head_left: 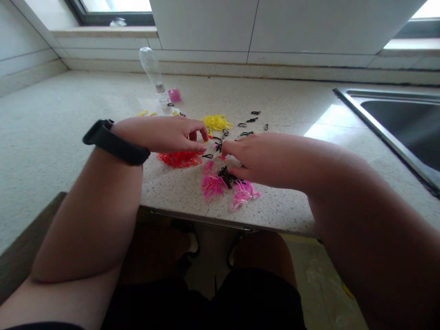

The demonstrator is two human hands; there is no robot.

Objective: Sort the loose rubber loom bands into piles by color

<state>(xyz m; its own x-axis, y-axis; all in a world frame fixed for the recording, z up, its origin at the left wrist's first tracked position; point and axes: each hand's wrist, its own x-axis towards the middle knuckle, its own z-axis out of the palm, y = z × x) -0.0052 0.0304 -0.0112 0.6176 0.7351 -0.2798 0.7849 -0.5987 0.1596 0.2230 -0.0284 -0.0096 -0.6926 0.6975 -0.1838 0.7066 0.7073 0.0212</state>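
Head view: both hands were over the surface (288, 206), among small loop bands sorted loosely by color. Left hand (172, 133) came in palm down above the red bands (179, 159), partly covering them. Its fingers were curled, with a narrow gap between thumb and forefinger; nothing could be made out in that gap. Dark watch (117, 143) on the left wrist.

Right hand (256, 155) was palm down facing it, thumb and forefinger apart. Forefinger was at a small black clump (218, 146), thumb at the black pile (227, 178). Couldn't tell if its hidden fingers held a band. The two hands were near each other, not touching.

Pink bands (212, 187) lay at the near side of the black pile, with a paler pink bunch (244, 194) to their right, close to the surface's front edge. Yellow bands (217, 122) sat beyond the hands; loose black bands (252, 120) were scattered to the right of them. One black loop (208, 156) lay just beside the red bands.

Further back, left: clear bottle (149, 65) with a pink item (174, 95) next to it, too blurred to identify. Sink (405, 119) was at the far right, set into the surface
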